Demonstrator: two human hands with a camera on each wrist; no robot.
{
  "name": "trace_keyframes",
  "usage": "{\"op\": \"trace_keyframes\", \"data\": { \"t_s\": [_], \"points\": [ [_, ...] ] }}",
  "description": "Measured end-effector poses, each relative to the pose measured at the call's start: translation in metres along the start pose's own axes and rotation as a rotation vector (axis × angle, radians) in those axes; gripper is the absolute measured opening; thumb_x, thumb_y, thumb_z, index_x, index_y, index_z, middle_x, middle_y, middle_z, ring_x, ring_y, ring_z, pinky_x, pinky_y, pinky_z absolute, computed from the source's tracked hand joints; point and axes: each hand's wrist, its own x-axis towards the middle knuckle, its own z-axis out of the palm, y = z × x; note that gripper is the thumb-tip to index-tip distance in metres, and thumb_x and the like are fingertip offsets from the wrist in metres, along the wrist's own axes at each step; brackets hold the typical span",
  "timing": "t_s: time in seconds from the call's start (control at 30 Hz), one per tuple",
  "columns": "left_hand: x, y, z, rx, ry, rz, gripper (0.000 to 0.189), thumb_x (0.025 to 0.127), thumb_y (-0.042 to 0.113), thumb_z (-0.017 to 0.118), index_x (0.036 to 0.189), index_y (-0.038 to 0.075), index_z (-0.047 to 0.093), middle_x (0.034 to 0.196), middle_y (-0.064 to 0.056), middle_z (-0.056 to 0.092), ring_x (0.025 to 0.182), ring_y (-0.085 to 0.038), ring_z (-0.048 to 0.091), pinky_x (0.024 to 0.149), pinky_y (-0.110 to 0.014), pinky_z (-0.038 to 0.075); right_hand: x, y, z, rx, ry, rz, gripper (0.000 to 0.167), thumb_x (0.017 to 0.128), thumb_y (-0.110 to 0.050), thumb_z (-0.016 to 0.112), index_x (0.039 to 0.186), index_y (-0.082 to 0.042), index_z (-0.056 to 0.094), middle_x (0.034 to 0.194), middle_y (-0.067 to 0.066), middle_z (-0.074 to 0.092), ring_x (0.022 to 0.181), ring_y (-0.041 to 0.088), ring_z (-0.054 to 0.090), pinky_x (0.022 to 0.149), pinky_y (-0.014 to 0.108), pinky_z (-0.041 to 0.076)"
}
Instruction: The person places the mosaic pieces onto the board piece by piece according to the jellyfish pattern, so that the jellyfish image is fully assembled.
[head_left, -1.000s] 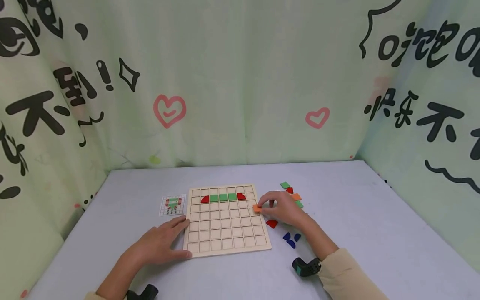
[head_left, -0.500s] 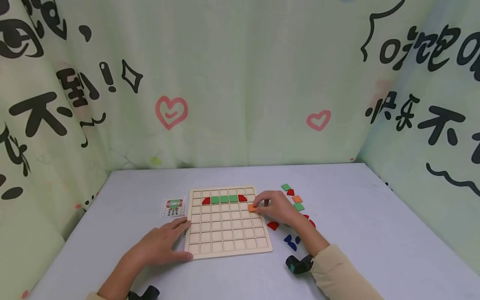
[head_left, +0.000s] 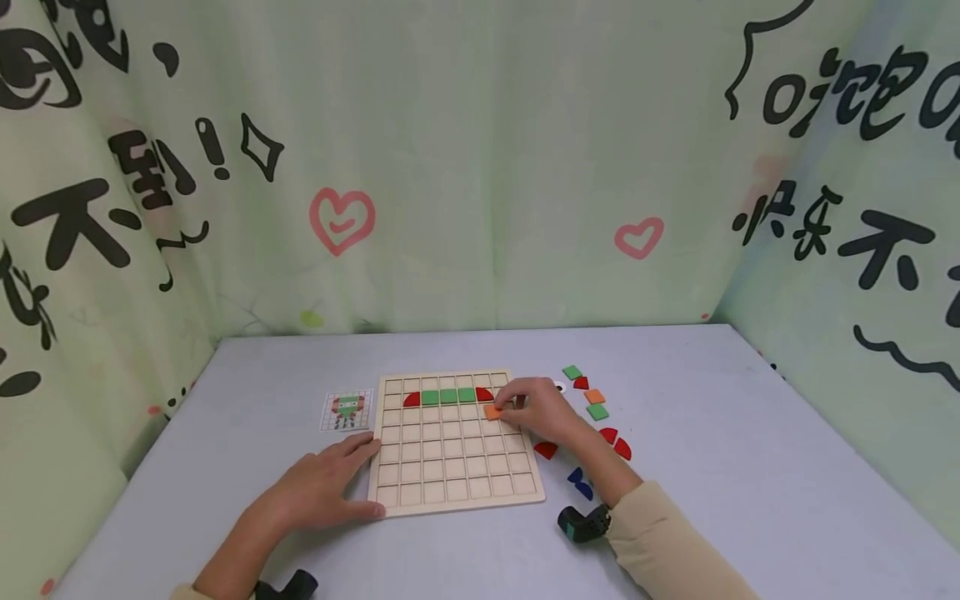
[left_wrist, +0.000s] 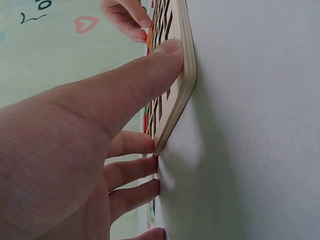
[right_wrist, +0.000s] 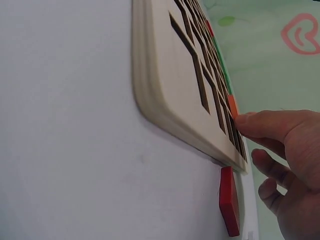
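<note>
A wooden grid board (head_left: 457, 467) lies on the table; one of its upper rows holds three green square tiles (head_left: 447, 396) between two red quarter-round tiles (head_left: 412, 400). My right hand (head_left: 540, 408) pinches an orange square tile (head_left: 492, 412) between thumb and fingertips, over the row below the right red piece. In the right wrist view, the thumb presses at the edge of the orange tile (right_wrist: 233, 106). My left hand (head_left: 326, 487) rests on the board's left edge, fingers extended along the side. The left wrist view shows its thumb lying on the front corner of the board (left_wrist: 187, 75).
Left of the board lies a pattern card (head_left: 347, 411) with a green and red figure. Loose red (head_left: 546, 451), blue (head_left: 582, 490), green (head_left: 597, 412) and orange (head_left: 594, 397) tiles lie to its right, some under the right forearm. A curtain (head_left: 487, 167) hangs behind the table.
My right hand has moved left with the orange tile, from the board's right edge to over its grid. My left hand has stayed at the board's left side.
</note>
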Motion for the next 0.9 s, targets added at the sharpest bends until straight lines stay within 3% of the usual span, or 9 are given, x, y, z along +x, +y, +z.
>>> {"op": "trace_keyframes", "data": {
  "t_s": [0.67, 0.9],
  "points": [
    [-0.0008, -0.0020, -0.0024, 0.010, 0.019, 0.059, 0.090, 0.073, 0.057, 0.076, 0.143, 0.009, 0.045, 0.150, -0.012, 0.041, 0.136, -0.035, 0.043, 0.096, -0.061, 0.041, 0.0061, -0.0082, 0.0079, -0.050, 0.043, 0.047, 0.008, 0.083, -0.009, 0.075, 0.084, -0.017, 0.076, 0.103, -0.002, 0.069, 0.082, 0.013, 0.052, 0.070, 0.023, 0.045],
    [-0.0004, -0.0014, -0.0021, 0.012, 0.012, 0.041, 0.091, 0.073, 0.058, 0.076, 0.143, 0.009, 0.045, 0.150, -0.011, 0.041, 0.136, -0.035, 0.043, 0.098, -0.060, 0.041, 0.0085, -0.0082, 0.0060, -0.015, 0.020, 0.073, 0.008, 0.083, -0.011, 0.075, 0.084, -0.019, 0.076, 0.102, -0.003, 0.069, 0.085, 0.016, 0.052, 0.070, 0.024, 0.046]
  ]
}}
